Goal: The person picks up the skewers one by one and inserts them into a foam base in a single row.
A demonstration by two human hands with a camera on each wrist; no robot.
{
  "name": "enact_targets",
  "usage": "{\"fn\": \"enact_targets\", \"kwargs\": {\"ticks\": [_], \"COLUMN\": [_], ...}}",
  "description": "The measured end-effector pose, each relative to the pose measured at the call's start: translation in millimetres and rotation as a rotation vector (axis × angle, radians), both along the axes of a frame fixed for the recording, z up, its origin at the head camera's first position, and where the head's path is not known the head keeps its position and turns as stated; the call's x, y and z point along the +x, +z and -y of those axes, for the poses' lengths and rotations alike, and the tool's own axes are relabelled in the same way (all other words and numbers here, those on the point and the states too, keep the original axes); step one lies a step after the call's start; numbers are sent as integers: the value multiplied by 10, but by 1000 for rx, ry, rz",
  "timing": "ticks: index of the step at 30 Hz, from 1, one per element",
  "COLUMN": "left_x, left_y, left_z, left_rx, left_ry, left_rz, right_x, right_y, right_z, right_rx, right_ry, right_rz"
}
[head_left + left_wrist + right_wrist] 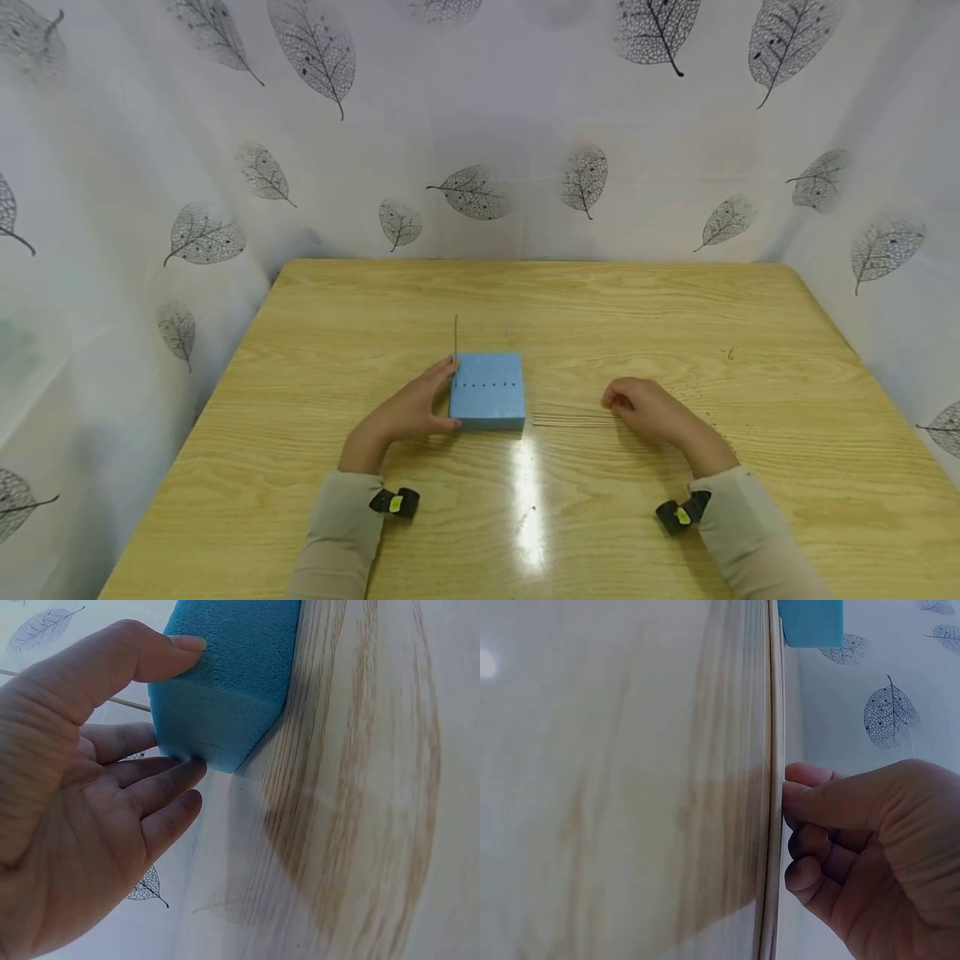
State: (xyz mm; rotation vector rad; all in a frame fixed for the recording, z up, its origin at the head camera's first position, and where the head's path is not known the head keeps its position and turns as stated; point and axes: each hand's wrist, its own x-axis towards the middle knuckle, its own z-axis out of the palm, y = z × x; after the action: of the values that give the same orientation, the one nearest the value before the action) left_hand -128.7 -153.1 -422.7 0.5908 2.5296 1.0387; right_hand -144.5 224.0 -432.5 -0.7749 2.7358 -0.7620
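Note:
My left hand (408, 408) grips a blue foam block (489, 408) by its left side, the thumb at the near corner and the fingers toward the far one. In the left wrist view the thumb presses one face of the block (217, 705). Along the block's top runs a row of several dark holes, and a thin brown stick (456, 337) stands upright at the leftmost one. To the right, my right hand (648, 408) has its thumb and forefinger pinched together at the right ends of several thin sticks (573, 415) lying side by side on the table.
The wood-grain table (337, 308) has a shiny light streak in front of the block. Dark crumbs (712, 421) and a small curled scrap (729, 354) lie at the right. A white curtain (487, 108) printed with leaves hangs behind and at both sides.

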Motion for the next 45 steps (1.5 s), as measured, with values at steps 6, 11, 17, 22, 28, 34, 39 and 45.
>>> {"fn": "enact_targets", "kwargs": {"ticks": [6, 11, 17, 22, 28, 34, 39, 45], "left_x": [-5, 1, 5, 0, 6, 7, 12, 14], "left_y": [8, 9, 7, 1, 9, 11, 6, 8], "left_z": [0, 1, 3, 7, 13, 5, 8, 12], "left_rx": [4, 13, 6, -4, -1, 0, 1, 2], "left_ry": [-3, -8, -4, -3, -4, -4, -4, -5], "left_rz": [7, 6, 1, -5, -5, -6, -9, -12], "right_x": [-15, -10, -8, -6, -7, -10, -17, -17], "right_y": [20, 46, 124, 180, 201, 239, 244, 232], "right_z": [12, 12, -16, -32, -10, 48, 91, 129], "right_rx": [25, 36, 45, 27, -10, -60, -104, -188], "right_ry": [0, -17, -45, -61, -50, -35, -48, -41], "right_rz": [39, 62, 34, -1, -70, -166, -242, -311]}}
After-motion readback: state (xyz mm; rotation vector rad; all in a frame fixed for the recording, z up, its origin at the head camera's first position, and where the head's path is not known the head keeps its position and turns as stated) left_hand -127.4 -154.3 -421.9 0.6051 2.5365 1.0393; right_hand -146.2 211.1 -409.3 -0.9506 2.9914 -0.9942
